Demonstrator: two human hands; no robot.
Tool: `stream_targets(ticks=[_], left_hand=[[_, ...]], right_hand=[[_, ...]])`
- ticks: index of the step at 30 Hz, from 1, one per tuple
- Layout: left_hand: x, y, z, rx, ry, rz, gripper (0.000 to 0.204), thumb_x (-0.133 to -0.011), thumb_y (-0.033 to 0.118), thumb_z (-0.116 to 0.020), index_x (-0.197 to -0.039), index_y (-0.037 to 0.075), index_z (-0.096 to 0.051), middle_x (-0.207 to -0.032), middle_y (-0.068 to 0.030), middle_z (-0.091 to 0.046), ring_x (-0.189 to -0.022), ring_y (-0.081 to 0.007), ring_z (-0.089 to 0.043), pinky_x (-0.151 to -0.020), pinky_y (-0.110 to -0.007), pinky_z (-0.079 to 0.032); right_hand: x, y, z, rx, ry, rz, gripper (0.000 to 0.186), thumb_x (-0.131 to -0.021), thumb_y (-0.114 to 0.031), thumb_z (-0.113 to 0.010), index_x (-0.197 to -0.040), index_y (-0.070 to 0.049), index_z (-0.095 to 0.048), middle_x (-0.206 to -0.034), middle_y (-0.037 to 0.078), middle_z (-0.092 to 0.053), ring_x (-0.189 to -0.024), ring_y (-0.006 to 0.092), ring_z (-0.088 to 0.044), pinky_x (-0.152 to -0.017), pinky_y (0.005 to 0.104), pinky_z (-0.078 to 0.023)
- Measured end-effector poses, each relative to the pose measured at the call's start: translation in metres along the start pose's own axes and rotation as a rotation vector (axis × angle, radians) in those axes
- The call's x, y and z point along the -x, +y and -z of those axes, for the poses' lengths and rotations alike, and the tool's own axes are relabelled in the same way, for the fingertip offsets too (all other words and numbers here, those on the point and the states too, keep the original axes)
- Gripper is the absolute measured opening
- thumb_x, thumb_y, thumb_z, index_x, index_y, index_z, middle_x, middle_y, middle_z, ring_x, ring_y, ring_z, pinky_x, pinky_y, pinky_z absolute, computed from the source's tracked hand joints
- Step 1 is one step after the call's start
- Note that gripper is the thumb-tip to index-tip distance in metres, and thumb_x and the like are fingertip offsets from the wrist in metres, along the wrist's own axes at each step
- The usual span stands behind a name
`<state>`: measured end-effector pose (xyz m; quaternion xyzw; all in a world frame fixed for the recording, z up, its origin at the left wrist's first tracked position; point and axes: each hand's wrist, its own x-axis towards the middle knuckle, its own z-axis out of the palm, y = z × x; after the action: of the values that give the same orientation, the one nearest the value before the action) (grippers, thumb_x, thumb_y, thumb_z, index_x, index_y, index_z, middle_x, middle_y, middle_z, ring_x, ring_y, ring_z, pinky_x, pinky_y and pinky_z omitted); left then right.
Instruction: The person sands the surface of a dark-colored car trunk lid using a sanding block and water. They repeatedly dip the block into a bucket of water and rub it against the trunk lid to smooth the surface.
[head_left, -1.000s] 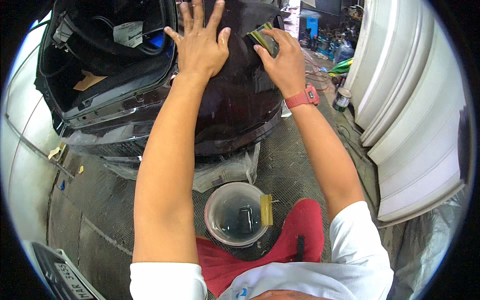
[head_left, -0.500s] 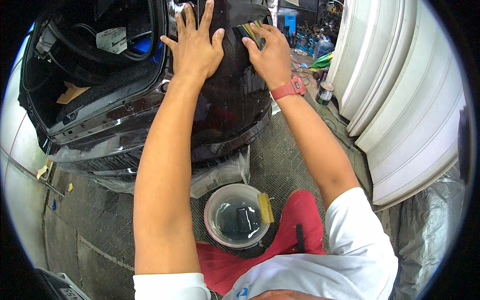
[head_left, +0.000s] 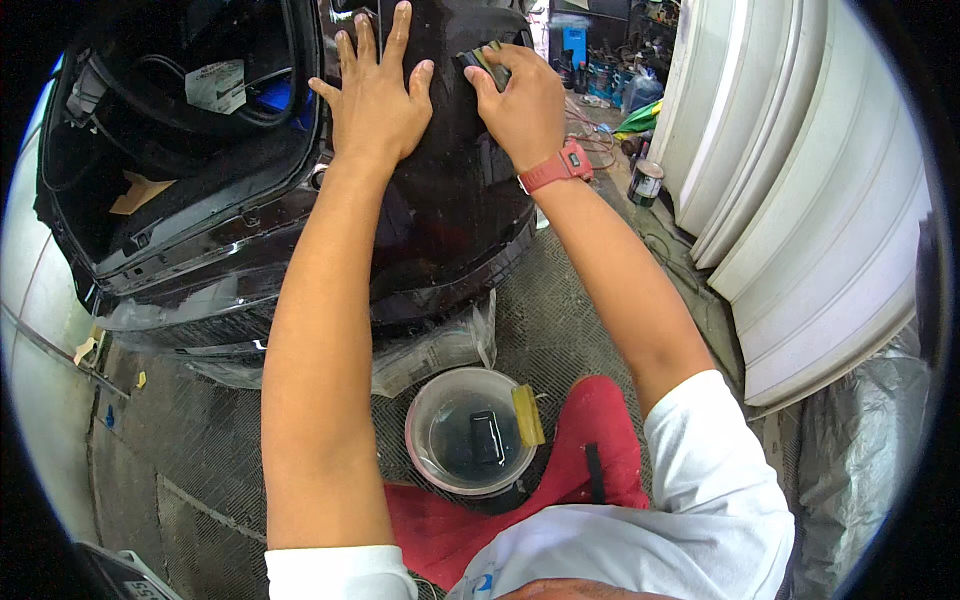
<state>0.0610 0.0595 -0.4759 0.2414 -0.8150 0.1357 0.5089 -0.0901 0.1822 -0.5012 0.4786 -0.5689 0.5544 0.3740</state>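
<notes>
Pressed flat with fingers spread, my left hand (head_left: 380, 110) rests on the wet, dark car body panel (head_left: 430, 210), beside the open rear compartment. To its right, my right hand (head_left: 525, 100) grips a dark sanding block with a yellow-green layer (head_left: 488, 68) against the same panel. The fingers hide part of that block. Below the car, between my legs, stands a round translucent tub (head_left: 412, 435) of water. A black rectangular block (head_left: 487, 438) lies in it. A yellow-green folded piece (head_left: 527, 415) hangs over the tub's right rim.
White folding door panels (head_left: 800, 200) line the right side. A paint can (head_left: 646, 183) stands near them, with hoses on the floor and clutter behind. Plastic sheeting (head_left: 440, 350) hangs under the bumper. At lower right is a silvery plastic cover (head_left: 860, 450).
My right hand has slid slightly left on the panel with the sanding block. My left hand keeps its place on the car; the whole view has shifted a little.
</notes>
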Motion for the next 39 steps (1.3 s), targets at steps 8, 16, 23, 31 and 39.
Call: stream_targets(ticks=[8,16,23,31,39], left_hand=[[0.002,-0.003,0.005,-0.003,-0.018,0.009,0.076,-0.114,0.05,-0.054,-0.18,0.042,-0.017,-0.185,-0.022,-0.025,-0.17,-0.0492,-0.023,-0.123,-0.087,-0.022],[0.003,-0.008,0.005,-0.023,0.007,0.004,0.076,-0.115,0.05,-0.053,-0.18,0.043,-0.015,-0.185,-0.0217,-0.025,-0.17,-0.0486,-0.022,-0.124,-0.087,-0.021],[0.005,-0.001,0.001,-0.012,0.002,0.004,0.075,-0.115,0.049,-0.053,-0.18,0.043,-0.016,-0.185,-0.0216,-0.024,-0.17,-0.0483,-0.02,-0.124,-0.087,-0.021],[0.003,0.002,0.0,-0.015,0.003,0.01,0.075,-0.115,0.049,-0.053,-0.18,0.044,-0.016,-0.185,-0.0216,-0.024,-0.17,-0.0486,-0.022,-0.125,-0.087,-0.02],[0.0,0.0,0.001,-0.002,0.012,0.004,0.076,-0.115,0.049,-0.053,-0.18,0.044,-0.015,-0.185,-0.0217,-0.024,-0.17,-0.0487,-0.022,-0.124,-0.088,-0.02]], right_hand=[[0.022,-0.006,-0.001,0.038,0.025,0.154,0.034,-0.092,-0.028,-0.086,-0.116,-0.004,-0.083,-0.127,0.02,-0.078,-0.118,0.0407,-0.073,-0.104,0.0505,-0.058],[0.032,-0.021,0.004,0.043,-0.003,0.146,0.031,-0.091,-0.025,-0.087,-0.113,-0.004,-0.083,-0.121,0.02,-0.079,-0.114,0.0403,-0.074,-0.101,0.0489,-0.058],[0.013,0.001,-0.004,0.087,0.039,0.086,0.031,-0.093,-0.025,-0.086,-0.114,-0.003,-0.082,-0.123,0.02,-0.079,-0.114,0.0412,-0.073,-0.099,0.0498,-0.058],[-0.003,0.009,-0.001,0.08,0.027,-0.038,0.031,-0.094,-0.025,-0.084,-0.115,-0.002,-0.082,-0.122,0.021,-0.08,-0.112,0.0411,-0.075,-0.101,0.0502,-0.059],[-0.002,0.007,0.001,0.085,0.037,0.053,0.029,-0.092,-0.022,-0.085,-0.113,-0.002,-0.082,-0.12,0.019,-0.08,-0.112,0.0407,-0.074,-0.098,0.0509,-0.058]])
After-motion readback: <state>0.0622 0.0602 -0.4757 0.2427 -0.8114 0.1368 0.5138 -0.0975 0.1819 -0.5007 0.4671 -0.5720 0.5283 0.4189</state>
